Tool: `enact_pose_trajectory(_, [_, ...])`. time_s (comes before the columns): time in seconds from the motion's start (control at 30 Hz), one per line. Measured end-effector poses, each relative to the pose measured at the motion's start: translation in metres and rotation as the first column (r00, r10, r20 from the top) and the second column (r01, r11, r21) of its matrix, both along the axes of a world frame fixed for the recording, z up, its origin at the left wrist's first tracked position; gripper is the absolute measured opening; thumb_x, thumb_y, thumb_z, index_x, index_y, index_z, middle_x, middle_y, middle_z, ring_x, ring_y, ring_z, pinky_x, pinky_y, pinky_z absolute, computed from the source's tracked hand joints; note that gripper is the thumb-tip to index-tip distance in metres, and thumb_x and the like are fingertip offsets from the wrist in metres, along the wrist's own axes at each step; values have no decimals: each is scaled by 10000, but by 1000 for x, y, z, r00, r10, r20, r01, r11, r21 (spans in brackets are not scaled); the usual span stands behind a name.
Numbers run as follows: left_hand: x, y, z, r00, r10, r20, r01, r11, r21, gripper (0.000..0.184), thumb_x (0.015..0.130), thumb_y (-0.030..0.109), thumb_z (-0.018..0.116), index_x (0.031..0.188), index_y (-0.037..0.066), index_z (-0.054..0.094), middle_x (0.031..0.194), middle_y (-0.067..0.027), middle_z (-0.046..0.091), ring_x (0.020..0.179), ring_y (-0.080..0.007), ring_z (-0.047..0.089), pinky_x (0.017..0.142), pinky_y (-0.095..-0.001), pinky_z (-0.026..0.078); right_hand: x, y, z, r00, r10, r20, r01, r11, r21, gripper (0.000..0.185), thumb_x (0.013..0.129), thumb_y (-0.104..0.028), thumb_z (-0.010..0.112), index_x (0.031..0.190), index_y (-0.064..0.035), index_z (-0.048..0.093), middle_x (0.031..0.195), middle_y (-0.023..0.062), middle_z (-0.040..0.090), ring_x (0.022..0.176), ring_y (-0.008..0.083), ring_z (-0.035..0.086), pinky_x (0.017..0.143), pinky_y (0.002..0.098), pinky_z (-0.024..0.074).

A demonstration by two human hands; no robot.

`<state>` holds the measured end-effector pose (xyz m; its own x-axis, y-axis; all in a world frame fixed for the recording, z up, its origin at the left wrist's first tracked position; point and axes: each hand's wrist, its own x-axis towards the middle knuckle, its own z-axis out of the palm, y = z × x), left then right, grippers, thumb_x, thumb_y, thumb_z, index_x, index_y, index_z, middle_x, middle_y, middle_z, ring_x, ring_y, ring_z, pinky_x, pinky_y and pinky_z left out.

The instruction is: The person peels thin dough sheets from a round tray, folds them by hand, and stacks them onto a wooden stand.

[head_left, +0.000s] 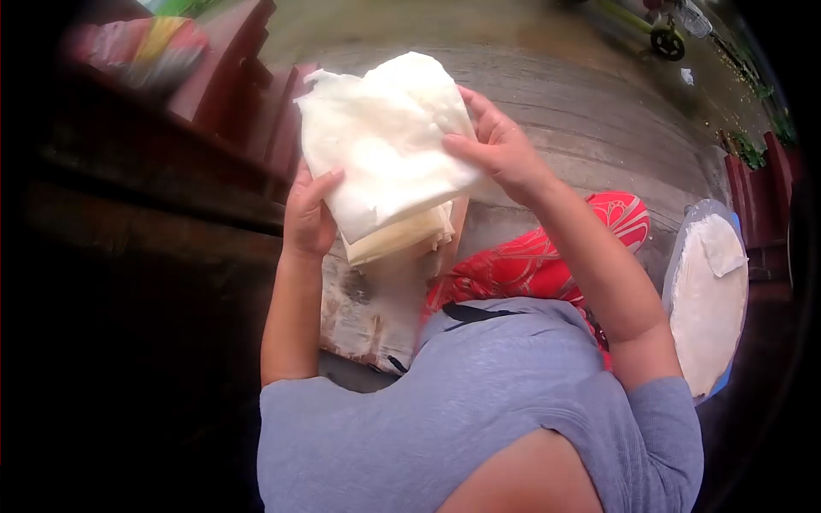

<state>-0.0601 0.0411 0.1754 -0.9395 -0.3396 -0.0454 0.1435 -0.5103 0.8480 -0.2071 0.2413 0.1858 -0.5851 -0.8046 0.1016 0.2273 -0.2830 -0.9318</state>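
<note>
Between my two hands is a soft, off-white sheet [385, 137] with ragged edges; its material is unclear. My left hand [310, 209] grips the sheet's lower left edge, thumb on top and fingers mostly hidden underneath. On the opposite side, my right hand [500, 150] pinches the right edge, its thumb on the upper face and its fingers behind. Just below the sheet is a stack of cream-coloured folded layers [402, 236]. I cannot tell whether the sheet touches this stack. A whitish, worn board [359, 312] lies under them, in front of my body.
At my right stands a blue-rimmed tub [725, 380] full of flat white material, with a loose piece on top. My knee in red patterned cloth [547, 256] is beside the board. Dark red wooden rails [235, 85] rise at upper left. A wheel [667, 44] shows far off.
</note>
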Motion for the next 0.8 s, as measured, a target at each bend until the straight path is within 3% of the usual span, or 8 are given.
enact_pose_trajectory(0.07, [20,-17,-47,988,102,114,-102,995,-6,527,843,8,524,1338,21,346,1254,-130,509,1136,-242,521,961,-366,441,10,-30,-56,998,-4,65,2,999,33,604,853,-34,586,1390,-33,310,1210,96,558,1065,158,552,925,296,440])
enact_pose_trajectory(0.17, [50,-35,-139,861,116,495,-93,993,-72,527,842,23,547,1334,24,359,1244,-127,519,1100,-227,547,938,-349,447,21,-46,-140,1000,3,-27,14,782,623,622,744,-8,609,1328,-19,394,1007,145,636,914,196,622,801,304,491])
enact_pose_trajectory(0.37, [51,-36,-127,696,156,700,-110,988,-111,520,822,106,628,1291,7,426,1232,-130,536,1074,-194,560,941,-320,427,28,-42,-146,997,-21,81,-32,802,596,616,749,-72,648,1300,-1,382,963,130,640,877,258,632,789,353,503])
enact_pose_trajectory(0.43, [45,-33,-122,589,638,496,109,545,-831,566,807,163,658,1303,17,427,1246,-148,523,1086,-228,547,944,-363,414,33,-39,-115,843,152,-516,333,606,723,614,784,-148,639,1317,-20,363,1045,168,608,905,317,614,787,404,505])
enact_pose_trajectory(0.47, [48,-36,-128,690,686,232,220,107,-970,603,819,210,655,1343,53,403,1327,-147,466,1230,-306,438,982,-436,366,44,-38,-108,604,198,-772,549,598,584,550,811,-209,627,1294,-49,419,1159,171,555,1004,319,573,853,417,473])
enact_pose_trajectory(0.57, [22,-53,-126,930,350,111,195,-215,-957,575,888,309,565,1390,110,366,1444,-114,348,1365,-352,229,1058,-513,236,56,-43,-93,308,348,-886,274,859,433,503,832,-286,612,1272,-84,475,1281,122,499,1168,254,498,968,409,400])
enact_pose_trajectory(0.67, [-6,-66,-150,936,262,235,316,-334,-888,556,922,391,446,1387,96,365,1480,-116,279,1389,-378,121,1094,-546,87,89,-55,-116,162,442,-882,48,889,455,489,885,-401,508,1318,-179,470,1379,41,446,1305,213,376,1084,423,269])
enact_pose_trajectory(0.8, [-17,-77,-191,840,298,454,524,-226,-821,598,952,483,274,1424,117,302,1512,-74,223,1405,-341,83,1105,-523,-30,100,-50,-138,41,545,-837,-11,838,545,494,883,-387,513,1344,-225,439,1409,38,415,1321,199,357,1097,412,249])
